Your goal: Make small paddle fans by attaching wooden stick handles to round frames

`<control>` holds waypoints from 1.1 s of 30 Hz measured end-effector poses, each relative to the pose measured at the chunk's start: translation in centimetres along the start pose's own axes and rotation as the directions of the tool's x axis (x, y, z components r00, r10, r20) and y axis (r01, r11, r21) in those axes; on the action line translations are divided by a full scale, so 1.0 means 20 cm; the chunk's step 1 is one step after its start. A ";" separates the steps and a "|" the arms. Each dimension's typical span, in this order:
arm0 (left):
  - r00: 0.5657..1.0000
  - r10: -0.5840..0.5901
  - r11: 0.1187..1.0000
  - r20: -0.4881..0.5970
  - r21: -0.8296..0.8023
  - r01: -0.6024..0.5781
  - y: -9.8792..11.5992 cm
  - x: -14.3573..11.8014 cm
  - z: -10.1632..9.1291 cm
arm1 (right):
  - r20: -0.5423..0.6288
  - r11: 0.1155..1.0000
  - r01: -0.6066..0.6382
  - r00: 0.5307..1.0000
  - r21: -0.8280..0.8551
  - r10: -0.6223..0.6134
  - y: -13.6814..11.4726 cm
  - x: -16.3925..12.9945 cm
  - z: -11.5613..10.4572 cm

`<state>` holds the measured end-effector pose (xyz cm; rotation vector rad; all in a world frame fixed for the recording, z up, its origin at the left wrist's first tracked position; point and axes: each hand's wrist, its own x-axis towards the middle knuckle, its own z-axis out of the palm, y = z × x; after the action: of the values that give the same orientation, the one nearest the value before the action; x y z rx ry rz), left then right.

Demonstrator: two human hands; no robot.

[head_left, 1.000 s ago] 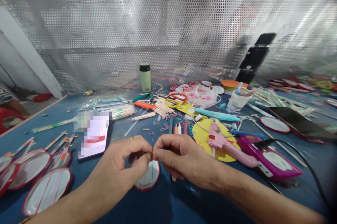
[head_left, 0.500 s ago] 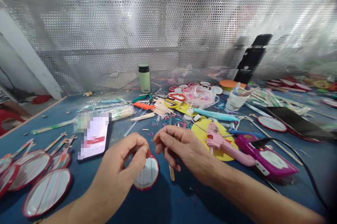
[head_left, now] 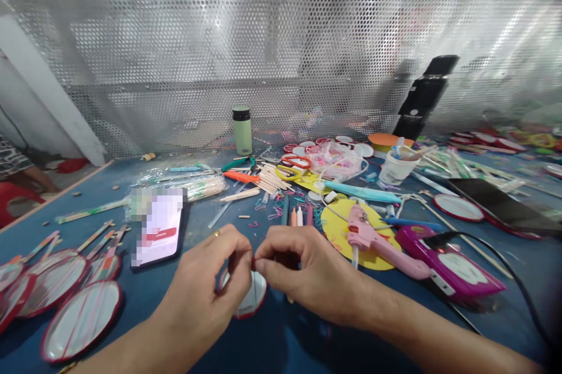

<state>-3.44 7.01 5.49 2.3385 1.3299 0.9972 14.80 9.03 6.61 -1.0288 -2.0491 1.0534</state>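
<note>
My left hand [head_left: 211,286] is closed in a pinch at the top of a small round white disc [head_left: 257,293] with a red rim; its fingers cover part of the disc. My right hand [head_left: 302,271] is pinched too, its fingertips meeting the left ones at the disc's upper edge. Whatever lies between the right fingertips is too small and hidden to name. Beyond the right hand stand several coloured pens or sticks [head_left: 300,216]. Left of my left hand lies a lit phone [head_left: 160,230].
Several red-rimmed discs [head_left: 83,321] lie at the left. A pink glue gun [head_left: 373,239] rests on a yellow round sheet [head_left: 336,227], beside a purple device [head_left: 452,263] with a black cable. Wooden sticks [head_left: 272,178], scissors [head_left: 292,169] and a green bottle [head_left: 242,131] are farther back.
My right hand has moved left and closed its fingers, so its fingertips now meet those of my left hand over the disc. The pens behind it have come into view.
</note>
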 end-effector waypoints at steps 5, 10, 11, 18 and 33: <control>0.995 -0.059 0.998 0.080 -0.023 0.061 0.01 0.01 -0.01 | -0.002 0.999 -0.045 0.999 0.006 0.045 0.01 0.00 -0.01; 0.992 -0.088 0.996 0.090 -0.001 0.089 0.01 0.01 0.00 | -0.026 0.999 -0.040 0.999 0.029 0.041 0.00 -0.01 0.00; 0.991 -0.098 0.995 0.088 0.015 0.097 0.00 0.01 0.00 | -0.046 0.999 -0.019 0.999 0.027 0.020 0.00 -0.01 0.00; 0.996 -0.002 0.997 0.087 0.080 -0.005 -0.01 0.02 -0.03 | -0.071 0.920 0.077 0.996 0.384 -0.054 0.02 -0.01 -0.01; 0.944 -0.116 0.993 0.309 0.027 0.113 -0.06 0.05 -0.15 | 0.187 0.849 -0.146 0.981 0.508 0.057 0.03 -0.01 -0.10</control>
<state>-5.86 8.14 7.41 2.2763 1.3257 0.5593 16.69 9.88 6.97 -0.7873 -1.6846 1.6837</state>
